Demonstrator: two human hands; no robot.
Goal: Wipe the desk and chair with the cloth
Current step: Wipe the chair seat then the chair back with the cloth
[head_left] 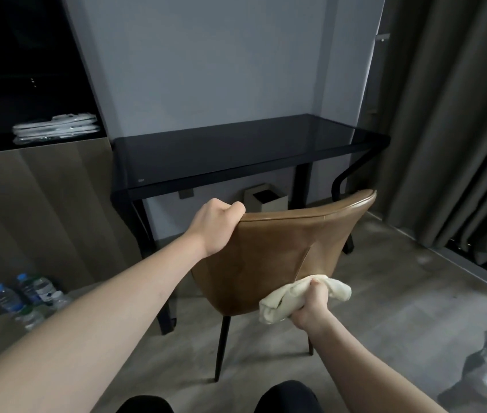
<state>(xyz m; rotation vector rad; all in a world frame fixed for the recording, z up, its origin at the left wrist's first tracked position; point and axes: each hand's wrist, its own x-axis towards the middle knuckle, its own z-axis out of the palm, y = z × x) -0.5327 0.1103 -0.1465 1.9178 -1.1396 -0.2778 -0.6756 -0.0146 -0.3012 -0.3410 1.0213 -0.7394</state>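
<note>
Nearby, black glass desk [236, 150] meets grey wall [206, 61] over wood-look floor [400, 308].

View: only one camera, worn on the person's head.
Looks: forward and down, with a wide picture that bends at the edges.
Near: both arms reach out from the bottom; the chair [281, 251] is close in front.
Far: the worktop [236, 150] and the wall stand behind it.
Bottom edge: the person's knees show.
</note>
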